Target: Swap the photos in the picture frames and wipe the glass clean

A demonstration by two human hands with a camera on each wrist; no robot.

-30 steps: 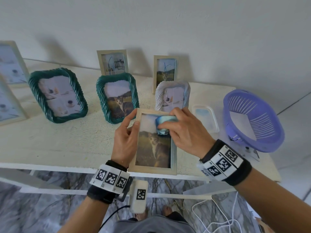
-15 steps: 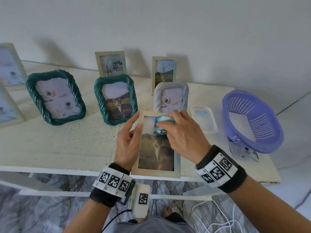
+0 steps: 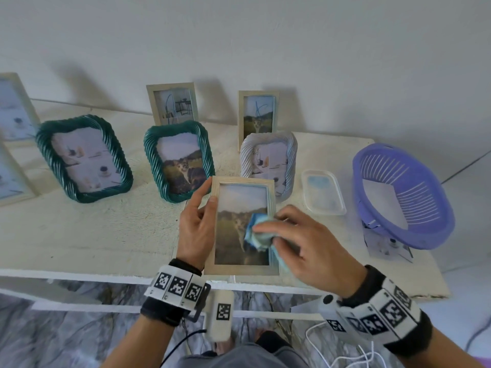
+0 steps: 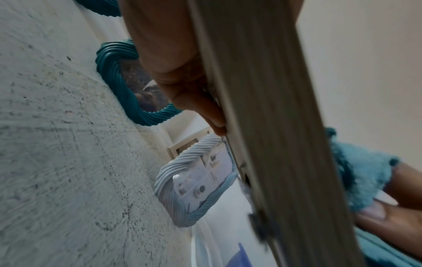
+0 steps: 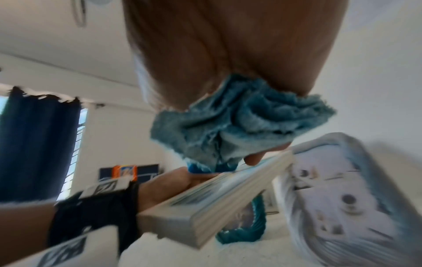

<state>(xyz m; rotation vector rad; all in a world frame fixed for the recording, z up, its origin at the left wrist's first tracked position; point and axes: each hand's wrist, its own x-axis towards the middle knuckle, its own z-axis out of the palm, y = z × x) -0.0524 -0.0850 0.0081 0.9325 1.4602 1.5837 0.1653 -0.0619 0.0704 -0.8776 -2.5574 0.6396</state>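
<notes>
A light wooden picture frame [image 3: 243, 181] with a cat photo is held above the table's front edge. My left hand [image 3: 198, 224] grips its left side, thumb on the front rim, fingers [image 4: 196, 101] behind the frame [image 4: 274, 126]. My right hand [image 3: 300, 243] holds a bunched blue cloth [image 3: 256, 231] and presses it on the glass at mid height, right side. In the right wrist view the cloth [image 5: 235, 122] sits under my fingers, over the frame [image 5: 205, 195].
On the white table [image 3: 93, 235] stand two green twisted frames [image 3: 82, 158] [image 3: 179, 160], a pale blue twisted frame [image 3: 268, 155], and two small wooden frames [image 3: 172, 103] [image 3: 257, 115] at the wall. A clear plastic tray [image 3: 322, 192] and a purple basket [image 3: 401, 195] sit right.
My right hand has slid the cloth down the glass from the frame's top to its middle right. The left hand keeps the same hold on the frame.
</notes>
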